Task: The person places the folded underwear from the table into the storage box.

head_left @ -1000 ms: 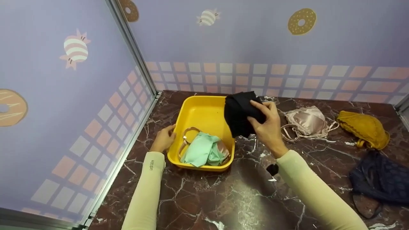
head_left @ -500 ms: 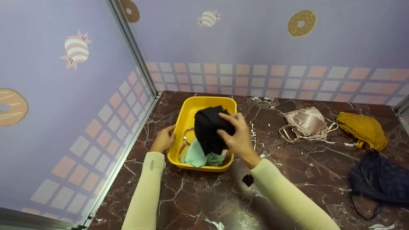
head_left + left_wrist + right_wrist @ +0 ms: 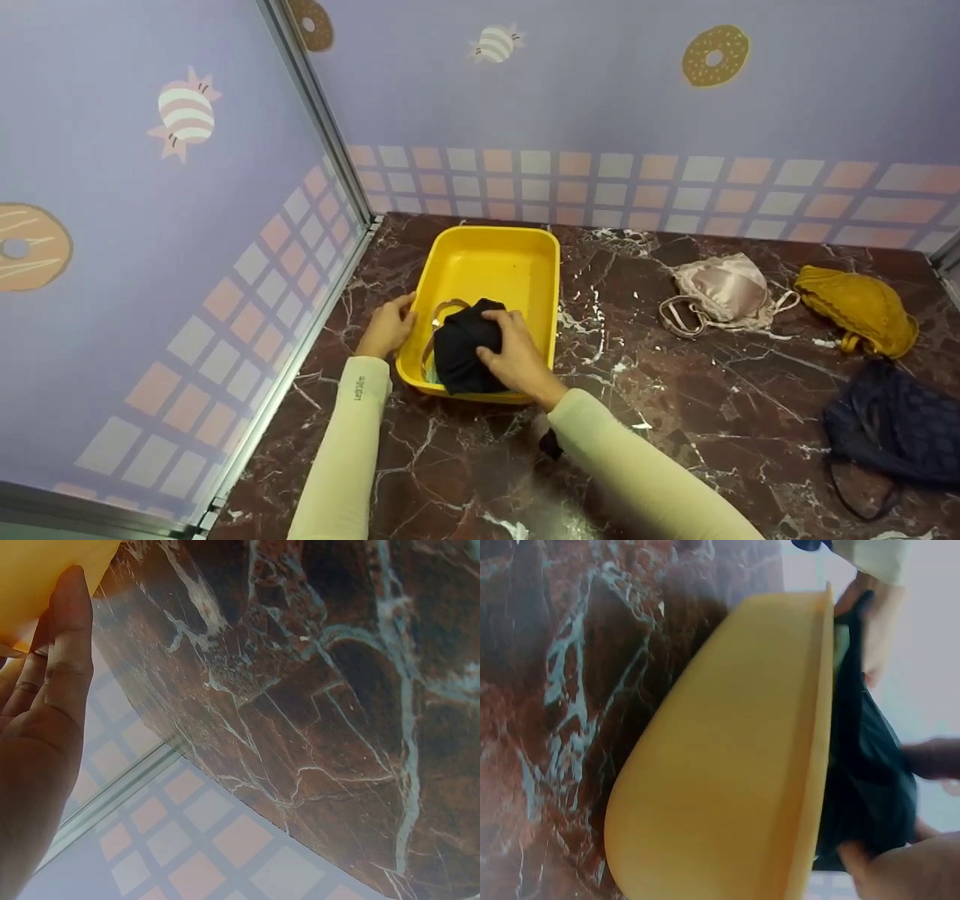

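Observation:
My right hand (image 3: 515, 358) pinches a folded black garment (image 3: 466, 352), which is down in the near half of a yellow plastic tray (image 3: 556, 300). In the right wrist view the black garment (image 3: 870, 772) shows between thumb and fingers past the tray's rim. Beneath it lies a mint-green cloth (image 3: 430, 370), mostly hidden, with a pinkish-brown strap (image 3: 450, 303) looping out beside it. My left hand (image 3: 387, 328) rests against the tray's left side, its fairly straight fingers (image 3: 71, 622) touching the outer wall in the left wrist view.
To the right on the dark marbled tabletop (image 3: 637, 360) lie a pale satin bra (image 3: 724, 289), a mustard bra (image 3: 855, 307) and a navy lace bra (image 3: 900, 427). Patterned walls (image 3: 585, 97) stand behind and at the left (image 3: 187, 225).
My right hand has carried the black garment left from beside the tray and lowered it over the mint-green cloth. My left hand has stayed at the tray's side.

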Demonstrator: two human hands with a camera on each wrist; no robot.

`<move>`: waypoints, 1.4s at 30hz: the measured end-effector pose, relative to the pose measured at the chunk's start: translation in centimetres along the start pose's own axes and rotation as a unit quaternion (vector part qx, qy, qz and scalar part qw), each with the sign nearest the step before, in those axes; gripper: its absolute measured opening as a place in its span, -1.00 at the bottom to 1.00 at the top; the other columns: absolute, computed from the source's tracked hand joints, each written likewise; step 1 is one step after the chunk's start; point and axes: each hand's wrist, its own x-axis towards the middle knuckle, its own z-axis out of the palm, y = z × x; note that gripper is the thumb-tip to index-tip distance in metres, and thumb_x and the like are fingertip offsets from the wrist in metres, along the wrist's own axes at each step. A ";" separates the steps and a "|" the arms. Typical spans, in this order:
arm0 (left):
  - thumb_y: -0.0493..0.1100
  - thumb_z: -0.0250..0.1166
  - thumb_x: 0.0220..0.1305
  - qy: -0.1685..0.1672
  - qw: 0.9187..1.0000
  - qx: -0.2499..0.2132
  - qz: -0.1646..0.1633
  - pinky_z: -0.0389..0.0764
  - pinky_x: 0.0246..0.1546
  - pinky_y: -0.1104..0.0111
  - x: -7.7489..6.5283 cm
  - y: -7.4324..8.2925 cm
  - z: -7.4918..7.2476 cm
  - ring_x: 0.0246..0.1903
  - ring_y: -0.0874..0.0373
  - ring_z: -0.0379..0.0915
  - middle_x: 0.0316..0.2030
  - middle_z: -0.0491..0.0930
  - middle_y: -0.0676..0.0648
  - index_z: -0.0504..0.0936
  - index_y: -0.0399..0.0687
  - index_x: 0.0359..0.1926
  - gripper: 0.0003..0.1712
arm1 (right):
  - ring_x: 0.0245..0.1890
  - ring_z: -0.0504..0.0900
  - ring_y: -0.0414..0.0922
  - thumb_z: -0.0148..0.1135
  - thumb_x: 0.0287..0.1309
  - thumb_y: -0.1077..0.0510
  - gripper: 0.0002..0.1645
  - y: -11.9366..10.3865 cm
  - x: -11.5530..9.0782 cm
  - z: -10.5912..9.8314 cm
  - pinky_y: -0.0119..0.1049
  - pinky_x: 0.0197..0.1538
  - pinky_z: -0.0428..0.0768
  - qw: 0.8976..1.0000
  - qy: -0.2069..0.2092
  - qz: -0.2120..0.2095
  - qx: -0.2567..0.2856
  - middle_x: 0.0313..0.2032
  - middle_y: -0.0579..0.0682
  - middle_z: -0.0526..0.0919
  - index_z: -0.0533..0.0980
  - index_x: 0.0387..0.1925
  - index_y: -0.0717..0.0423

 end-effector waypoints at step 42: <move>-0.27 0.13 0.35 -0.002 1.000 -0.012 0.022 0.48 -0.34 0.21 -0.2 -0.4 -0.1 -0.41 0.02 0.43 -0.33 0.52 -0.15 0.39 -0.22 0.29 -0.50 | 0.02 0.43 0.07 0.13 0.00 0.40 -0.58 14.5 0.8 -19.2 -0.04 0.08 0.38 0.965 0.257 0.052 -0.019 0.00 0.18 0.49 0.56 -0.02 0.28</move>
